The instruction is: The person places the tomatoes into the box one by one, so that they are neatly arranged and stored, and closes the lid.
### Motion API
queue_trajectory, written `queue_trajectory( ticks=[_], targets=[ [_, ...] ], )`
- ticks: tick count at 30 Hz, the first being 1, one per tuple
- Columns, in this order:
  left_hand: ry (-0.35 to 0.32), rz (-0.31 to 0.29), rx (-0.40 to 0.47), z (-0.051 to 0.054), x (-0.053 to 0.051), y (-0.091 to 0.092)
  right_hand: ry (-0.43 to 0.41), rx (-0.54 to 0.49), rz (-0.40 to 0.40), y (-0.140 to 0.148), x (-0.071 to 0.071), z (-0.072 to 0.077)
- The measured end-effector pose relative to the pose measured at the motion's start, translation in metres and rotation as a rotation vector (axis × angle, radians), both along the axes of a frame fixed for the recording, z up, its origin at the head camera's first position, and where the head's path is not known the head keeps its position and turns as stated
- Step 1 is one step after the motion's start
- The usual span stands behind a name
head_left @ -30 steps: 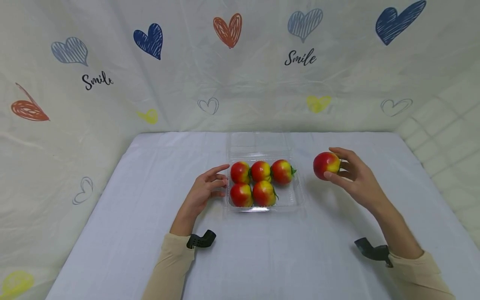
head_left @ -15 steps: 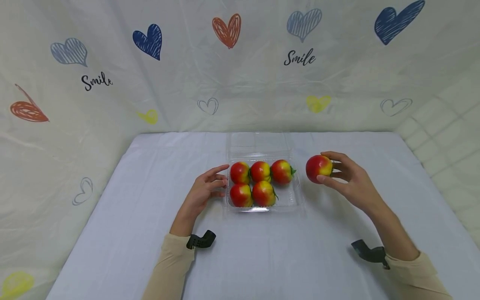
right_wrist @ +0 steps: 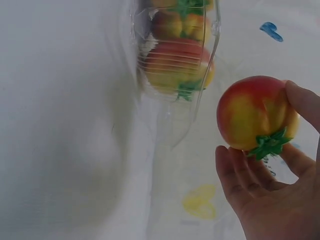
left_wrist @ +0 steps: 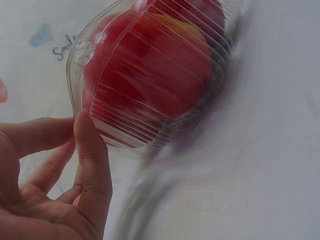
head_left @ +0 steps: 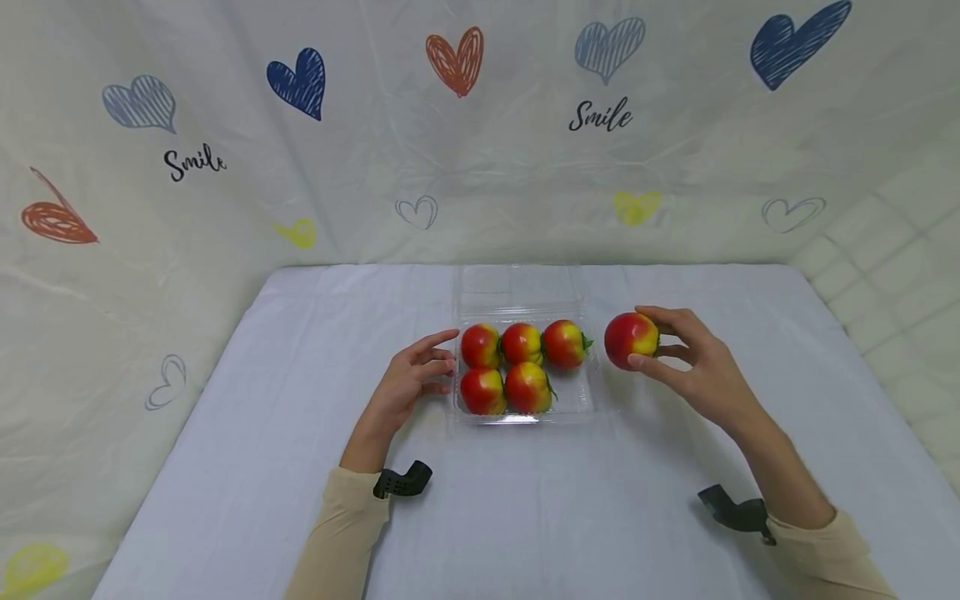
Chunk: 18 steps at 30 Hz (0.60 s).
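Observation:
My right hand (head_left: pixel 701 367) pinches a red-and-yellow tomato (head_left: pixel 631 341) between thumb and fingers, held above the table just right of a clear plastic box (head_left: pixel 573 404). In the right wrist view the tomato (right_wrist: pixel 255 115) shows its green leafy top, turned toward the palm. My left hand (head_left: pixel 405 379) rests at the box's left side with fingers extended; in the left wrist view its fingertips (left_wrist: pixel 84 122) touch the rim of the box (left_wrist: pixel 122 137). Inside the box lie several similar tomatoes (head_left: pixel 528 387) in two rows, with a bare spot at the front right.
The box's clear lid (head_left: pixel 517 287) stands open at the back. A white cloth covers the table (head_left: pixel 525 508), and a pale curtain (head_left: pixel 360 167) printed with hearts hangs behind it. Dark wrist cameras (head_left: pixel 735 508) sit on both forearms.
My right hand has moved left and slightly toward me with the tomato, ending nearer the box. The left hand and the boxed tomatoes stay where they were.

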<state>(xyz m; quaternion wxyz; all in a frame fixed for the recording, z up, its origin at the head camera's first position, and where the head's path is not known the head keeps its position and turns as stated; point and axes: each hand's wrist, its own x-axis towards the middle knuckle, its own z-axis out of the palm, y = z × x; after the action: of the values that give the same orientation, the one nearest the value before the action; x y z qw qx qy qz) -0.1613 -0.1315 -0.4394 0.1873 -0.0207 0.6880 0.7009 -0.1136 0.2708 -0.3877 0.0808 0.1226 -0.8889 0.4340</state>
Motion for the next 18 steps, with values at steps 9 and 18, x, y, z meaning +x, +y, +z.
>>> queue_trajectory(
  ticks=[9, 18],
  targets=[
    [-0.001, 0.0, 0.008, 0.0, 0.0, 0.0, -0.011, 0.012, 0.017, -0.006, 0.003, 0.004],
    [-0.002, -0.001, 0.003, 0.001, 0.0, 0.0, -0.013, 0.003, 0.042, -0.016, 0.006, 0.005]
  ],
)
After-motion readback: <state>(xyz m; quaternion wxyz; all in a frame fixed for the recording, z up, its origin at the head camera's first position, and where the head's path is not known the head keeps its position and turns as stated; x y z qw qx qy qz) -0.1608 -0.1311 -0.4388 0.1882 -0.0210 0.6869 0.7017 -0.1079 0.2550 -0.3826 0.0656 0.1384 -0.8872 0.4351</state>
